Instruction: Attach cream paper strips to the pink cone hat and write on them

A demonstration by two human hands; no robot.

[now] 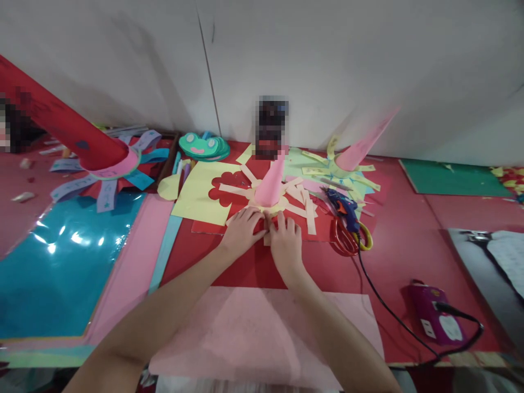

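A pink paper cone (269,183) stands upright on a cream paper base, with several pale paper strips (235,190) spreading out from it. At the cone's near side, my left hand (242,233) has its fingers curled on a short paper strip (267,239). Close beside it, my right hand (287,240) presses the same strip with bent fingers. Both hands nearly meet, so the fingertips partly hide the strip. More loose strips (310,213) lie to the right of the cone, on red paper.
A blue glue gun (344,207) rests near scissors (365,236) on the right, its cord running to a purple power box (436,314). Behind stands another pink cone (362,150). A large red cone (61,123) and blue folder (77,262) are left. Pink paper (262,333) covers the front.
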